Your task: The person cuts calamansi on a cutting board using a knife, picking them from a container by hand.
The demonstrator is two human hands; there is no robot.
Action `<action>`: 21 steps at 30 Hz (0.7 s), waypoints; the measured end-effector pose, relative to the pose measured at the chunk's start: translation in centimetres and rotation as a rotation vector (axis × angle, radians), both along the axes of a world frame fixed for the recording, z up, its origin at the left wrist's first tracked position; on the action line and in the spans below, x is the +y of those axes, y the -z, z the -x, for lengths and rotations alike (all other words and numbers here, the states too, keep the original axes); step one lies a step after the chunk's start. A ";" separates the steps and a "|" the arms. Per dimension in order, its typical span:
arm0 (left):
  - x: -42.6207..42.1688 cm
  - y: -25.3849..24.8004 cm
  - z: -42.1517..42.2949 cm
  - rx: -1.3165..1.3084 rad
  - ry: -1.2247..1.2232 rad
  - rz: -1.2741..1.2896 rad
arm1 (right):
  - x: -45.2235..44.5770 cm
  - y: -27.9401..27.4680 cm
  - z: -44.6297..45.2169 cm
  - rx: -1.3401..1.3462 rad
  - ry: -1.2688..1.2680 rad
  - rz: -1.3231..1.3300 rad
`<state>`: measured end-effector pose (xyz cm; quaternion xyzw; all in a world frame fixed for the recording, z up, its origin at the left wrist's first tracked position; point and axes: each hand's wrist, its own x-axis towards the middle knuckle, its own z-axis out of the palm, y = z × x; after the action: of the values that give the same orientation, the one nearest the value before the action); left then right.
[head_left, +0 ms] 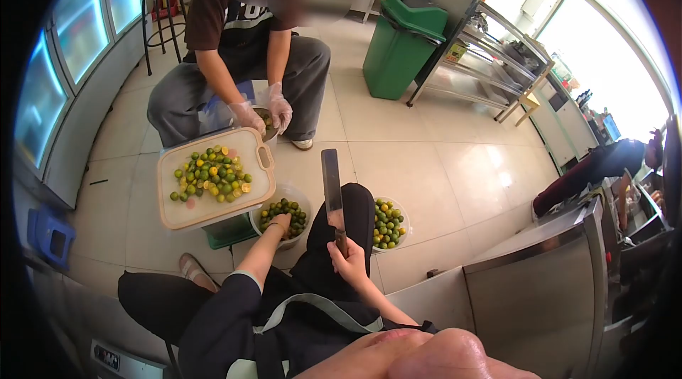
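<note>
My right hand [347, 260] is closed around the dark handle of a knife [332, 191], whose broad blade points up and away from me. My left hand [280, 225] reaches into a white tub [304, 201] of small green citrus fruits [290, 210]; its fingers are partly hidden among the fruit. To the left of that tub, a cutting board [170, 198] with a tan rim bears several green and yellow fruits, some of them cut. Right of my knee stands another round container [404, 226] of whole fruits.
A co-worker in clear gloves [281, 109] sits opposite, both hands at a metal bowl of fruit. Behind are a green bin [398, 59], a metal shelf [490, 59] and a stool [162, 9]. A blue stool [51, 237] stands left; a steel cabinet [540, 294] is right.
</note>
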<state>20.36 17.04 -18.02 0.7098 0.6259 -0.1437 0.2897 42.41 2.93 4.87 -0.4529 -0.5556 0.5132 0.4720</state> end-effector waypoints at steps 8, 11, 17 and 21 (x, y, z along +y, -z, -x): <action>-1.2 0.9 -1.4 0.140 -0.128 -0.032 | 0.7 -0.8 1.0 -0.420 -0.030 -0.268; -0.4 1.1 -1.1 0.037 -0.271 0.055 | 0.7 -0.8 1.3 -0.535 -0.043 -0.245; -0.2 4.0 -1.0 -0.055 -0.305 -0.071 | 0.4 -0.8 2.0 -0.645 -0.014 -0.239; -0.6 -0.3 -0.6 -0.056 -0.162 -0.097 | 0.4 -0.8 2.0 -0.696 -0.027 -0.232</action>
<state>20.93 16.49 -17.75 0.6738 0.6790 -0.0698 0.2830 40.42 3.28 5.70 -0.5365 -0.7433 0.2684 0.2961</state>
